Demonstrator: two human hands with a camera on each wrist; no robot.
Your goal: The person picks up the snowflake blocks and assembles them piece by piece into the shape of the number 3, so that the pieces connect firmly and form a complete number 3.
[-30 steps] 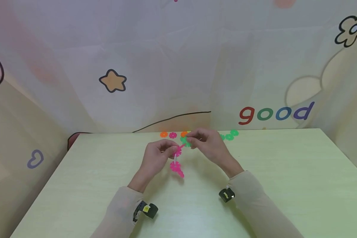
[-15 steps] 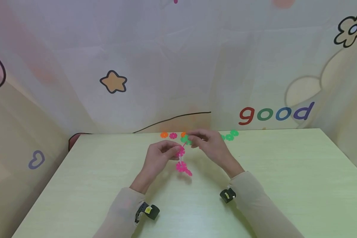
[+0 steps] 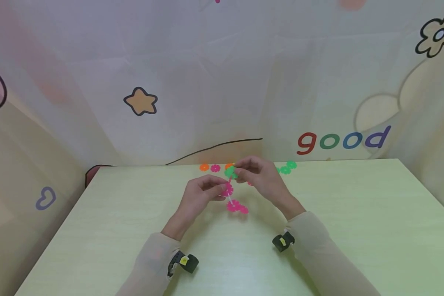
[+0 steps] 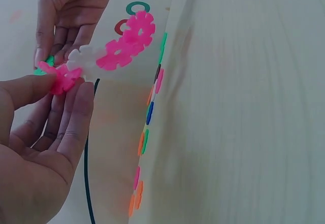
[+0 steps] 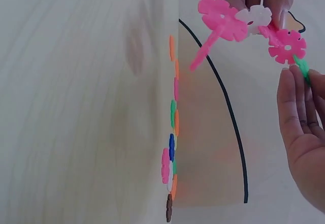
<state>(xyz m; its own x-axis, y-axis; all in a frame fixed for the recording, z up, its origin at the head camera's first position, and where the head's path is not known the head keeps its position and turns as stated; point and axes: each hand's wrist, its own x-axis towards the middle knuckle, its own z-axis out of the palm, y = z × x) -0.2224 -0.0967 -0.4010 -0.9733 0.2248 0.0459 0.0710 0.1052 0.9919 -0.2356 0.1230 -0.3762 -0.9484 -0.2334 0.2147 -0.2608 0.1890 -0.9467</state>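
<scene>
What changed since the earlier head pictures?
The left hand edged right, toward the right hand, and the lower end of the chain swung right. Nothing was visibly gripped or released: the left hand still pinches the chain, the right hand a green piece. The loose pieces behind stayed put.

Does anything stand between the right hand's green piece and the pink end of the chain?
Nothing visible does: in the right wrist view the green piece, pinched by the right hand, appears to meet the edge of the pink end directly. The loose pieces lie along the table's far edge.
</scene>
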